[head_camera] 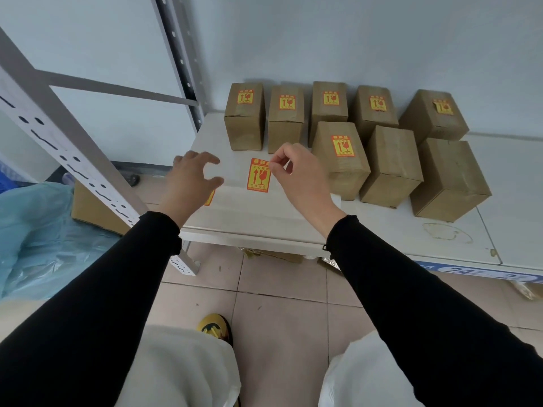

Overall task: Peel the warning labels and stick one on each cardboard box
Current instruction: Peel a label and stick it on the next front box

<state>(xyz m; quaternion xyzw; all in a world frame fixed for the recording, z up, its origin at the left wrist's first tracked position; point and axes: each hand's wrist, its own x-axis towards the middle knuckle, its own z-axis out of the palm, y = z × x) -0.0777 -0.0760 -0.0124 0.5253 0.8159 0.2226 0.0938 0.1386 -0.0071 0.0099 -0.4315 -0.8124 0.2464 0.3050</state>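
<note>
Right hand [296, 174] pinches top corner of warning label [258, 175] lying on bench [264, 212], left hand [192, 177] hovers w/ fingers apart, holding nothing: peel slow at low angle, then apply to unlabelled box [392, 165].

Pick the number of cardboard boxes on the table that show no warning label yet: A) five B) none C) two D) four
C: six boxes carry a red-and-yellow label, while the front middle box and the front right box show plain cardboard; the right hand pinches a label.
</note>
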